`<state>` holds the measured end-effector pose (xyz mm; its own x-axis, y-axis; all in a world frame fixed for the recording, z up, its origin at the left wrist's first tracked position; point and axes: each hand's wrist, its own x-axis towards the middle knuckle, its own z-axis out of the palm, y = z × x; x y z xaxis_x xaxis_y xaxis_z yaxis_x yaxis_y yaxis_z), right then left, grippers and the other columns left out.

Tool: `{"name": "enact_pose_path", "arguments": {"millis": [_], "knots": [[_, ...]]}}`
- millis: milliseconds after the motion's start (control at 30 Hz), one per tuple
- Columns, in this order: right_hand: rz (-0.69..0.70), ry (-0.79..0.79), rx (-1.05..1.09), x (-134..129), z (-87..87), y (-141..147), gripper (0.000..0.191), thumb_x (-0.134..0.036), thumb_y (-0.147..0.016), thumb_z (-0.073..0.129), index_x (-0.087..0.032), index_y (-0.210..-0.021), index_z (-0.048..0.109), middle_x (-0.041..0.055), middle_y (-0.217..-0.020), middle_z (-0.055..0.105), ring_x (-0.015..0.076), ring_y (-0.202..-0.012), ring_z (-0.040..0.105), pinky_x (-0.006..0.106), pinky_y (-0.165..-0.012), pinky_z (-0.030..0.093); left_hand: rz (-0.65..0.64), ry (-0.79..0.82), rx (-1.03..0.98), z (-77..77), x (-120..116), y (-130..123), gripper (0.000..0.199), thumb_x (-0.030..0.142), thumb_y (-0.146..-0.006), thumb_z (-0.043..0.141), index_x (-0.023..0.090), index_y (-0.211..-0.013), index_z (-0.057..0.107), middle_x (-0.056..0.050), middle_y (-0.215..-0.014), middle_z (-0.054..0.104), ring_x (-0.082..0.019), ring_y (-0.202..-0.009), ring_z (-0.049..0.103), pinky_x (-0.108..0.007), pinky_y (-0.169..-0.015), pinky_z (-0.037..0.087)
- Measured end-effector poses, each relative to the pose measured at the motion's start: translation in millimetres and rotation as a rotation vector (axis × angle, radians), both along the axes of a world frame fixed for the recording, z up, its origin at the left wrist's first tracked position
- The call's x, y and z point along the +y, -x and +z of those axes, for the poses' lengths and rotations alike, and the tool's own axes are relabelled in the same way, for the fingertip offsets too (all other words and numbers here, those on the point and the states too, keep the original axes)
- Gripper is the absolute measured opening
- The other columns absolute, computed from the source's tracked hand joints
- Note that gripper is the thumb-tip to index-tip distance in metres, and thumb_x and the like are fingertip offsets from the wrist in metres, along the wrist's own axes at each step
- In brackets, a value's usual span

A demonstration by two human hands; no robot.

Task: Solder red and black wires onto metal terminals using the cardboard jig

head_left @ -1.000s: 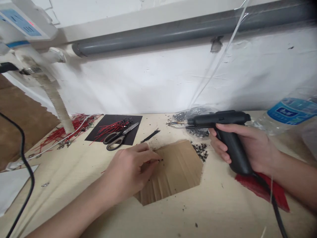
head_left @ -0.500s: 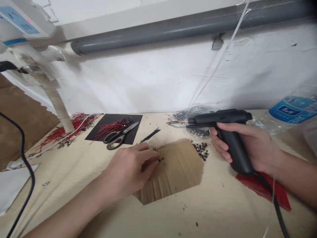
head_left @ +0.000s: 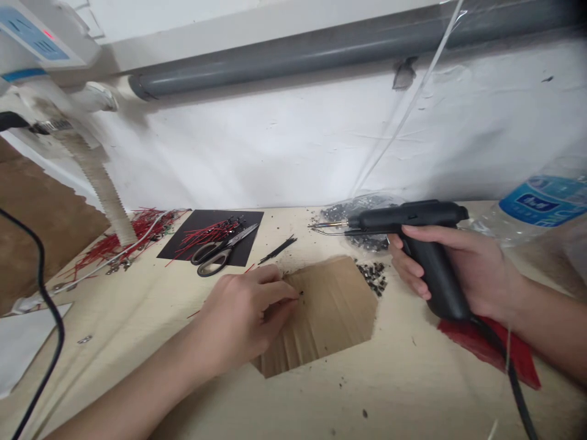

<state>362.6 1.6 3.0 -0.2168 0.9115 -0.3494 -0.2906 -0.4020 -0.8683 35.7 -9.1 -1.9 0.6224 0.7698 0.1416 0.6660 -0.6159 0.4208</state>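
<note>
My left hand (head_left: 257,311) rests over the left part of a brown cardboard piece (head_left: 332,311), its thumb and fingertips pinched together. What the pinch holds is too small to make out; a tiny dark bit shows at the fingertips. My right hand (head_left: 468,263) is wrapped round the grip of a black soldering gun (head_left: 435,269), whose metal tip points left above the table. Small black parts (head_left: 373,278) lie at the cardboard's right edge. Thin black strips (head_left: 278,249) are behind my left hand.
Scissors (head_left: 224,250) and red wires (head_left: 206,235) lie on a black sheet (head_left: 247,247). More red wires (head_left: 147,223) surround a ribbed hose (head_left: 103,183). A plastic bottle (head_left: 541,201) lies at the right, a red packet (head_left: 518,360) below my right wrist.
The fingertips of my left hand have shifted very slightly right on the cardboard and closed over the small dark bit. My right hand and the soldering gun are practically unmoved.
</note>
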Motion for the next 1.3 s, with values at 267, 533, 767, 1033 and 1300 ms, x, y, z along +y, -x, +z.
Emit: {"name": "enact_pose_path", "arguments": {"millis": [267,533,767,1033,1300], "knots": [[-0.006,0.005,-0.003,2,1.1,1,0.025,-0.043,-0.081,0.080,-0.020,-0.076,0.072,0.0016,-0.054,0.058,0.0167,-0.044,0.055,0.026,-0.040,0.046,0.023,-0.005,0.038,-1.6,0,1,0.024,0.017,-0.100,0.059,0.027,-0.108,0.080,-0.002,-0.091,0.072,-0.019,-0.081,0.067,-0.030,-0.065,0.044],[-0.005,0.012,-0.002,1,0.4,0,0.025,-0.043,-0.082,0.079,-0.020,-0.077,0.073,0.0020,-0.055,0.059,0.0172,-0.044,0.056,0.026,-0.040,0.046,0.029,-0.003,0.029,-1.2,-1,-1,0.026,0.018,-0.100,0.059,0.027,-0.113,0.079,-0.003,-0.097,0.074,-0.019,-0.084,0.070,-0.030,-0.065,0.047],[-0.010,0.003,-0.009,2,0.2,0,0.024,-0.043,-0.082,0.079,-0.020,-0.077,0.073,0.0019,-0.054,0.059,0.0172,-0.044,0.055,0.026,-0.040,0.047,0.032,0.003,0.039,-3.6,1,-3,0.021,0.019,-0.102,0.059,0.025,-0.102,0.079,-0.002,-0.093,0.073,-0.017,-0.079,0.069,-0.028,-0.064,0.045],[-0.003,0.011,-0.008,1,0.4,0,0.025,-0.043,-0.083,0.078,-0.020,-0.077,0.073,0.0019,-0.055,0.059,0.0167,-0.044,0.056,0.026,-0.041,0.047,0.050,-0.029,0.072,-0.1,-3,-1,0.021,0.024,-0.101,0.062,0.027,-0.112,0.079,-0.003,-0.099,0.074,-0.019,-0.080,0.072,-0.031,-0.067,0.053],[-0.001,0.012,-0.003,2,-0.7,0,0.025,-0.044,-0.082,0.079,-0.020,-0.077,0.073,0.0020,-0.054,0.059,0.0171,-0.044,0.056,0.026,-0.040,0.047,-0.023,-0.106,0.091,-8.1,-10,-3,0.050,0.045,-0.099,0.071,0.023,-0.144,0.064,-0.009,-0.147,0.068,-0.029,-0.119,0.075,-0.040,-0.089,0.065]]}}
